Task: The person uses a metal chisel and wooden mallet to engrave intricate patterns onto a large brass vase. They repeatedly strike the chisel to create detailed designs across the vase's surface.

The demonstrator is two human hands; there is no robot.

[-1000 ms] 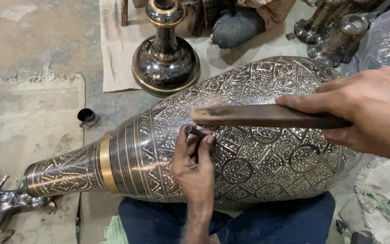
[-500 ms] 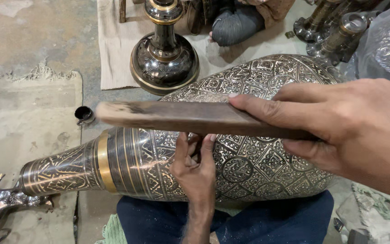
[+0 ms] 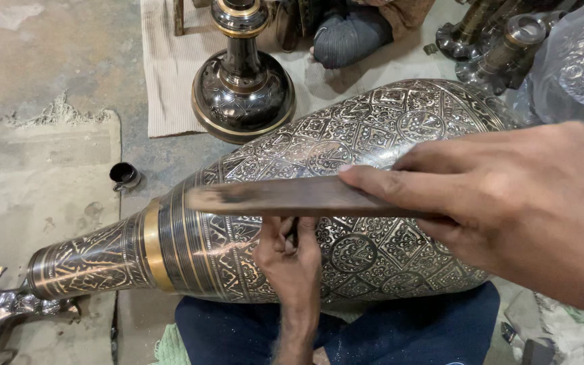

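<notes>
Here we have the large engraved metal vase [image 3: 373, 189] lying on its side across our lap, its narrow neck with the brass-coloured band pointing away to our left and its wide belly toward our right; laid flat like this, the patterned wall faces up where we can reach it and our legs keep it from rolling. Our left hand [image 3: 292, 260] rests against the lower middle of the vase, its fingers [image 3: 280, 233] curled closed around what looks like a small dark tool pressed to the pattern, though the tool itself is mostly hidden. Our right hand [image 3: 508, 196] is raised above the vase's belly, fingers clamped around one end of a long flat wooden bar [image 3: 285, 198], which lies lengthwise over the vase, directly above the left hand, seemingly so it can meet the tool below. Beyond the vase, on a pale cloth on the floor, a dark polished vase [image 3: 243, 88] stands upright. A small dark cup [image 3: 125, 176] sits on the floor near the vase's neck, and a metal deer figure [image 3: 5, 311] lies just past the neck's mouth.
</notes>
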